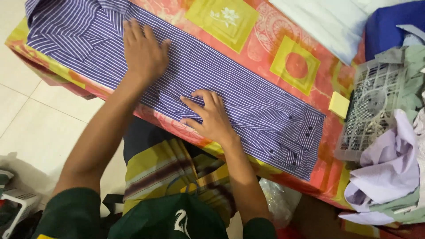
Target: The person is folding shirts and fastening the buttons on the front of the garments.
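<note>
A purple and white striped shirt [248, 95] lies folded into a long narrow band across a bed covered by an orange and yellow patterned sheet [230, 20]. Its collar end is at the upper left and a buttoned cuff [305, 132] is at the lower right. My left hand [144, 51] lies flat on the shirt near the collar end, fingers spread. My right hand [210, 117] presses flat on the middle of the shirt by the bed's near edge. Neither hand holds anything.
A white plastic laundry basket [369, 110] with lilac and green clothes [389, 172] stands at the right. A small yellow block [339, 105] lies beside it. A white pillow [327, 22] and blue cloth [389, 26] are at the top right. Tiled floor [40, 124] is to the left.
</note>
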